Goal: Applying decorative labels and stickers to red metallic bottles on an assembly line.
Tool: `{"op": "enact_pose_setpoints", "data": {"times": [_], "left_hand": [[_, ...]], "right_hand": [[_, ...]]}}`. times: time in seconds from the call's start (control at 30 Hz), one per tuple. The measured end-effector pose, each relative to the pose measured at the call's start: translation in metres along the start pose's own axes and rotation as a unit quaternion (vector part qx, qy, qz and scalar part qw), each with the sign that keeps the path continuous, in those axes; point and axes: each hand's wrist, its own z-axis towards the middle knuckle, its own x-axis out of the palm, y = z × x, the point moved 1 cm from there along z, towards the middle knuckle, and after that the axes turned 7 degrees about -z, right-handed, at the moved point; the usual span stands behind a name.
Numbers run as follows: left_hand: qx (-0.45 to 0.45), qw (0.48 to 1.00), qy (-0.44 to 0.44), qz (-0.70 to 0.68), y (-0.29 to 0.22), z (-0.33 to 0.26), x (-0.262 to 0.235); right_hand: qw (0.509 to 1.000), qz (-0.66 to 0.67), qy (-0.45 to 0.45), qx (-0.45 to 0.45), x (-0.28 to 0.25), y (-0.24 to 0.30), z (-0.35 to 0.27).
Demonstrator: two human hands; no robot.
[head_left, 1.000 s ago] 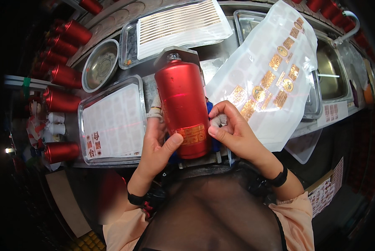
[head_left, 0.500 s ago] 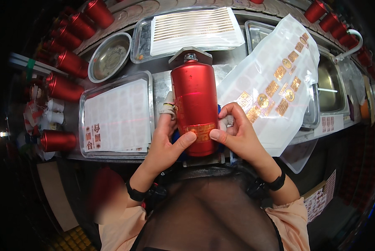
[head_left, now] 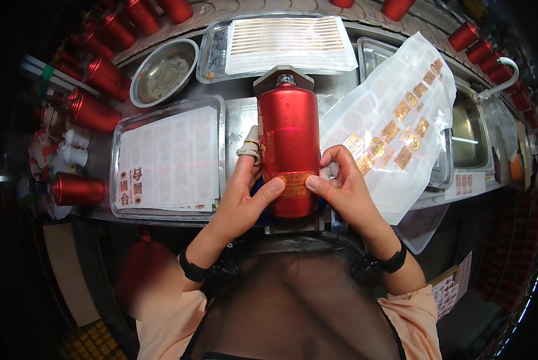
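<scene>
We're holding a red bottle (head_left: 288, 144) at centre frame, lying lengthwise w/ its cap pointing to the top of the frame and its base toward us. Our left hand (head_left: 245, 189) is gripping the bottle's left side, fingers wrapped behind it, thumb lying across the front. One finger on that hand is wearing a pale wrap near the bottle's left edge. Our right hand (head_left: 344, 186) is gripping the right side, thumb pressing on a gold label (head_left: 294, 183) low on the bottle; both thumbs are touching that label from either side. Something pale is showing btwn the right fingers, can't tell what.

The bottle is sitting over the steel table (head_left: 239, 117), btwn two trays. Left of centre a tray (head_left: 116, 174) is holding a mostly bare sticker sheet w/ a few red stickers at its lower left. At top centre another tray (head_left: 212, 57) is carrying a sheet of thin gold strips (head_left: 287, 42). Right of the bottle a white sheet (head_left: 395, 126) w/ gold labels is lying at a slant, just beside our right hand. A steel bowl (head_left: 164, 72) is sitting at upper left. More red bottles (head_left: 98, 78) are lining the upper left edge and the top right.
</scene>
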Motion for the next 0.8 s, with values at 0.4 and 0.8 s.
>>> {"op": "enact_pose_setpoints", "data": {"times": [0.4,0.8], "left_hand": [[0.019,0.998,-0.017,0.061,-0.007,0.001,0.009],[0.035,0.998,-0.035,0.046,-0.003,0.001,0.009]], "right_hand": [[0.998,-0.044,-0.022,-0.036,0.005,-0.005,-0.003],[0.996,-0.078,-0.031,0.034,0.001,0.005,-0.003]]}}
